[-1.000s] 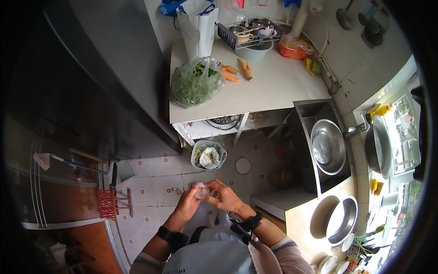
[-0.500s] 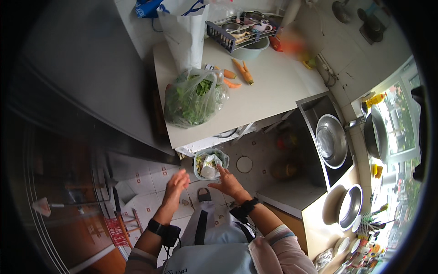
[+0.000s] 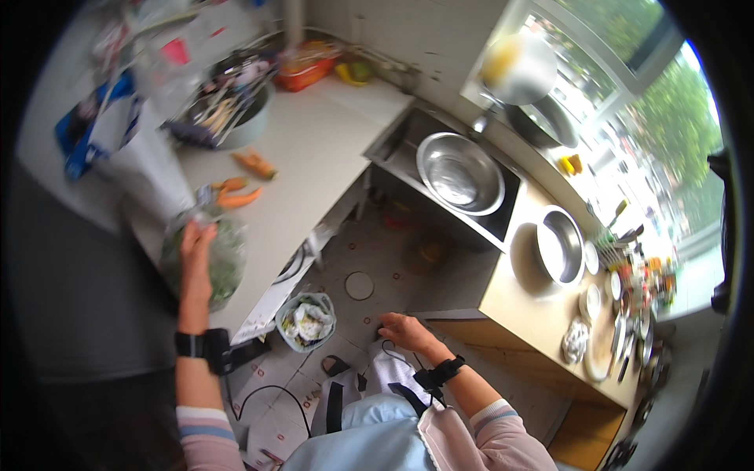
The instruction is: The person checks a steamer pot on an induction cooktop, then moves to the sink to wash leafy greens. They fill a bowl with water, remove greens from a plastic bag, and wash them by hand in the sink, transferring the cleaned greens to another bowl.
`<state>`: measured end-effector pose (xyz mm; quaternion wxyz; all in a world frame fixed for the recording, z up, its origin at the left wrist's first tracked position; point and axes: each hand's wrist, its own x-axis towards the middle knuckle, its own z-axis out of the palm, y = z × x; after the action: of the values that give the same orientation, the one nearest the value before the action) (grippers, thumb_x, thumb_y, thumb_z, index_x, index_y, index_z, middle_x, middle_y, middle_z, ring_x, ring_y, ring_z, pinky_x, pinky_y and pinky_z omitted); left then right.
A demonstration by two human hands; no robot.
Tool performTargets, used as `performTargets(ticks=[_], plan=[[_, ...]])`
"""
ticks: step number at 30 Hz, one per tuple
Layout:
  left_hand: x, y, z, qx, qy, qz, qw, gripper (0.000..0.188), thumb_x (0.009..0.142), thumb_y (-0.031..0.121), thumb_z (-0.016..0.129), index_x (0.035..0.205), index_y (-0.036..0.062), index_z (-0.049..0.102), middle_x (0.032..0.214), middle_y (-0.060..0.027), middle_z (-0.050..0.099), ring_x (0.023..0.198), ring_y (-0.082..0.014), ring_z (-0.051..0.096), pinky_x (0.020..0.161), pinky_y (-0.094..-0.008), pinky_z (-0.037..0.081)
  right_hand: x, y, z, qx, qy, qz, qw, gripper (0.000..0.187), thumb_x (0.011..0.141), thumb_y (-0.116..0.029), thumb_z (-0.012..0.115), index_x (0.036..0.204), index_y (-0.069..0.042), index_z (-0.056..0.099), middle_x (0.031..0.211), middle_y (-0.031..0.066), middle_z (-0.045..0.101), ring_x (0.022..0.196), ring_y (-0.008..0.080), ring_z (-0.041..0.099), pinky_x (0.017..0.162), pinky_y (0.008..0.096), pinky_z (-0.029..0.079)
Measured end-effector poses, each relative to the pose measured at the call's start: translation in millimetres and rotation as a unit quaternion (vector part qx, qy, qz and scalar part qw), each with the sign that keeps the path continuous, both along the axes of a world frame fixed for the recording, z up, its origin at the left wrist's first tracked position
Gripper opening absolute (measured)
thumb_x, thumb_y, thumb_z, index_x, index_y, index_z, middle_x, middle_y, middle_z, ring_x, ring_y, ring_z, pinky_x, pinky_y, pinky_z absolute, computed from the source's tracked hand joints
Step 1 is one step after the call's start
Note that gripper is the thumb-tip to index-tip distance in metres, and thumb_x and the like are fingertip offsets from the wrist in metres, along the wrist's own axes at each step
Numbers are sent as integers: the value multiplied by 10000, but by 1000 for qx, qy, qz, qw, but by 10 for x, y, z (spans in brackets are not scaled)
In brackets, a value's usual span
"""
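My left hand (image 3: pixel 196 250) is on a clear plastic bag of leafy greens (image 3: pixel 224 271) at the left edge of the counter. Its fingers are bent around the gathered top of the bag; the picture is a little blurred there. Out over the floor, in front of the sink cabinet, hangs my right hand (image 3: pixel 407 333). Its fingers are curled in, and I see nothing in them. Several orange carrots (image 3: pixel 239 198) lie just beyond the bag. Beside them stands a tall white bag (image 3: pixel 145 161).
A waste bin (image 3: pixel 287 334) with scraps stands on the floor between my hands. A steel basin (image 3: pixel 461 174) sits in the sink (image 3: pixel 397 141); another steel bowl (image 3: pixel 561 245) is on the right counter. At the back left, a dish rack (image 3: pixel 228 102) rests over a tub.
My left hand has gone from above the floor to the bag of greens. My right hand has drawn away from the bin, its fingers now curled. The view has turned rightward.
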<state>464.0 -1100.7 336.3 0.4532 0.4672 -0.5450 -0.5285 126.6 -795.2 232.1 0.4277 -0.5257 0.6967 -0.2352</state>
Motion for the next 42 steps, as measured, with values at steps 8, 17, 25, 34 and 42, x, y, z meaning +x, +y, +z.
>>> performTargets(ticks=[8, 17, 25, 34, 42], plan=[[416, -579, 3, 1, 231, 44, 972, 404, 999, 206, 438, 1356, 18, 442, 1301, -67, 504, 1073, -161, 491, 1008, -313, 360, -1568, 720, -52, 21, -184, -342, 921, 334, 931, -186, 607, 1193, 19, 573, 957, 92, 668, 789, 143, 650, 710, 273, 528], [-511, -737, 1774, -110, 184, 47, 975, 491, 977, 147, 408, 1438, -1, 332, 1381, -49, 436, 819, -92, 419, 830, -243, 372, -3026, 919, -113, -168, -333, -649, 663, 379, 952, -257, 585, 1229, -23, 474, 954, 109, 617, 693, 155, 640, 574, 245, 518], [-1596, -1399, 1927, -122, 166, -86, 975, 550, 923, 107, 440, 1445, -16, 317, 1427, -61, 406, 790, -88, 403, 813, -224, 376, -3785, 1012, -274, -286, -400, -752, 439, 462, 916, -403, 614, 1167, -36, 487, 947, 103, 634, 738, 217, 643, 611, 287, 531], [-2997, -2061, 1446, -62, 180, -198, 961, 566, 883, 81, 454, 1422, -48, 341, 1385, -71, 443, 758, -79, 406, 780, -234, 397, -4043, 1035, -389, -319, -369, -765, 420, 251, 871, -116, 489, 1031, 74, 522, 854, 183, 653, 700, 255, 659, 534, 275, 553], [-3569, -2849, 1010, 18, 174, -257, 950, 506, 901, 51, 433, 1390, -66, 383, 1345, -95, 469, 723, -73, 389, 723, -237, 399, -3622, 655, 110, -255, -311, -794, 455, 212, 837, -117, 511, 960, 55, 513, 758, 144, 625, 582, 215, 613, 455, 245, 485]])
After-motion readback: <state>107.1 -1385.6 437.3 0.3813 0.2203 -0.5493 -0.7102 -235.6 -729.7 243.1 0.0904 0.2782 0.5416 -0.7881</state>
